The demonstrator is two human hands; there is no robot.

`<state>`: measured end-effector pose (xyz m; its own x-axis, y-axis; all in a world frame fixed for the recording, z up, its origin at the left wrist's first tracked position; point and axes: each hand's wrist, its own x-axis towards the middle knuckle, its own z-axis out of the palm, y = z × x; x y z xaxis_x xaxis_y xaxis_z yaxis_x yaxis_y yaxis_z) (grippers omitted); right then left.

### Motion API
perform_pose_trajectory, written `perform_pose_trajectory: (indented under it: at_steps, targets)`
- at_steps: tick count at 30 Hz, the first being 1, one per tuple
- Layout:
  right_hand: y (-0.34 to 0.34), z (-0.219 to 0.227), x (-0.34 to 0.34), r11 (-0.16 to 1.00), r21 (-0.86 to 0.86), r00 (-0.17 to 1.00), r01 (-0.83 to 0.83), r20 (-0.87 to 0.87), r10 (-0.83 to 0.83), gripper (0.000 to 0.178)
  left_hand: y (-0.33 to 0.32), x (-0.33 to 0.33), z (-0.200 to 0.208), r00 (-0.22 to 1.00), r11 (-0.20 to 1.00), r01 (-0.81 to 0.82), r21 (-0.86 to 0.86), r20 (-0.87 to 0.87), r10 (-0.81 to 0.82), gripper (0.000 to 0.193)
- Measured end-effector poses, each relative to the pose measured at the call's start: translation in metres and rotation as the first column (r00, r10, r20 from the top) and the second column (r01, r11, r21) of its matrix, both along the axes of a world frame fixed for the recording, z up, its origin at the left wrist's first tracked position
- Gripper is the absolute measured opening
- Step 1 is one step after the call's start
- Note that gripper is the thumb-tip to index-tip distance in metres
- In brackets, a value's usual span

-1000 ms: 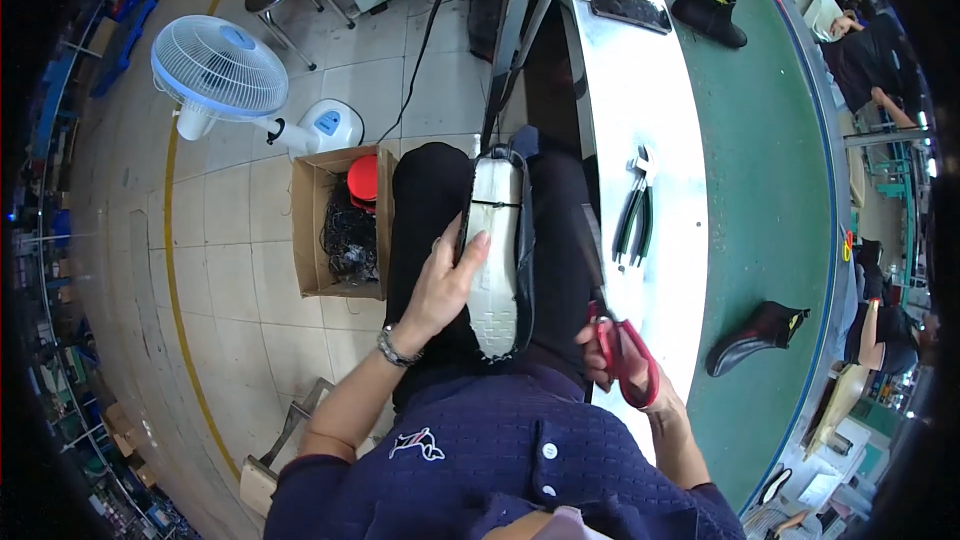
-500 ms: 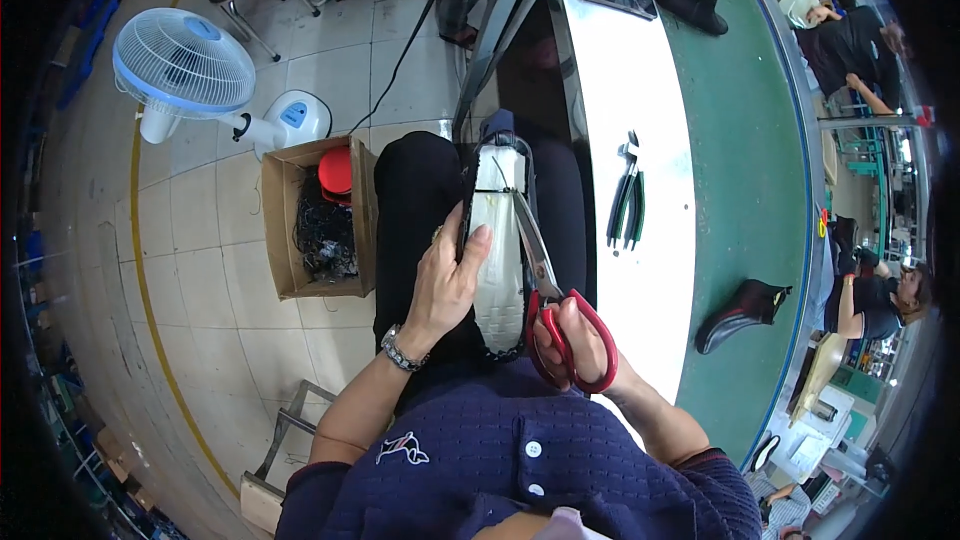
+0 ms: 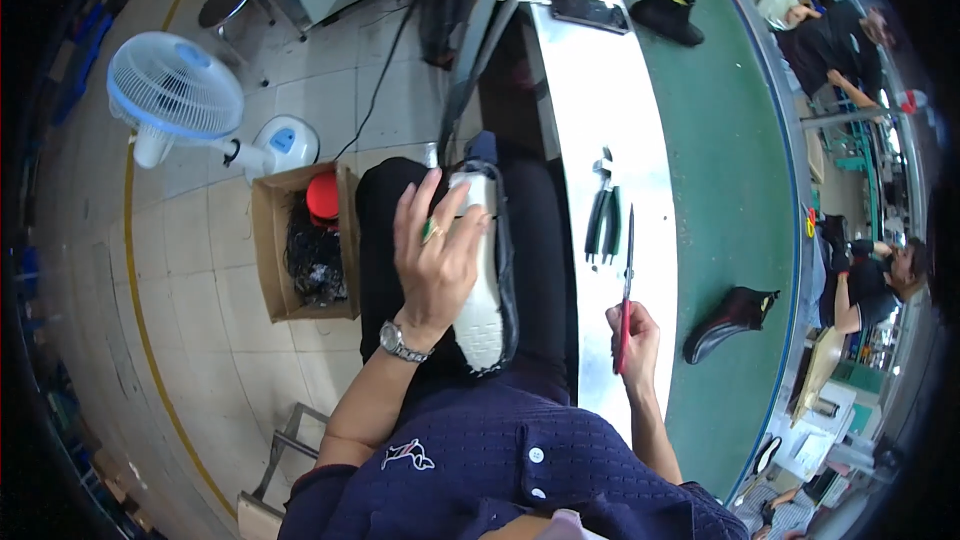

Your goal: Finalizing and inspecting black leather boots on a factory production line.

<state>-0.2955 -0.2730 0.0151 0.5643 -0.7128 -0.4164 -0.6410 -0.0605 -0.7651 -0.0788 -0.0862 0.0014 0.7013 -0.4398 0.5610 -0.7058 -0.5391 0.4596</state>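
A shoe (image 3: 481,335) with black edges lies across my lap, its white underside up and its toe toward me. My left hand (image 3: 436,270) rests over the upper part of that underside, fingers outstretched, a green-stoned ring on one of them. Part of the shoe is hidden beneath it. Off to the right, above the metal bench, my right hand (image 3: 642,345) grips red-handled scissors (image 3: 627,300). Their blades look closed and point away from me, edge-on. Left of the scissors lie dark green-handled pliers (image 3: 603,220).
The bright metal bench (image 3: 640,140) runs beside a green belt (image 3: 720,210) carrying two dark ankle boots, one far (image 3: 668,14) and one near (image 3: 730,324). A phone (image 3: 588,12) lies farther up the bench. A cardboard box (image 3: 268,255) of dark scraps and a white-blue fan (image 3: 175,85) stand left.
My right hand has carried the scissors from the shoe across to the bench and turned them. My left hand has gone from gripping the shoe's side to lying over its underside with fingers spread.
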Motion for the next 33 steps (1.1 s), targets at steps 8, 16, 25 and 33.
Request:
perform_pose_trajectory:
  at_steps: [8, 16, 25, 33]
  targets:
    - [-0.049, -0.05, -0.043, 0.822, -0.544, 0.923, -0.169, -0.379, -0.061, 0.035, 0.014, -0.003, 0.011, 0.994, 0.993, -0.044, -0.108, 0.099, 0.055, 0.012]
    - [-0.076, -0.083, 0.095, 0.668, -0.691, 0.96, -0.275, -0.234, 0.153, 0.06, 0.099, -0.022, 0.099, 0.922, 0.952, -0.175, -0.25, 0.298, 0.248, 0.012]
    - [-0.113, -0.094, 0.109, 0.994, -0.043, 0.994, -0.103, 0.042, 0.105, 0.048, 0.22, 0.044, -0.056, 0.794, 0.801, -0.598, 0.017, -0.122, 0.595, 0.028]
    - [-0.028, 0.018, 0.115, 0.878, 0.359, 0.949, -0.316, 0.139, 0.284, 0.059, 0.095, 0.035, -0.02, 0.716, 0.953, -0.145, -0.265, -0.693, -0.083, 0.058]
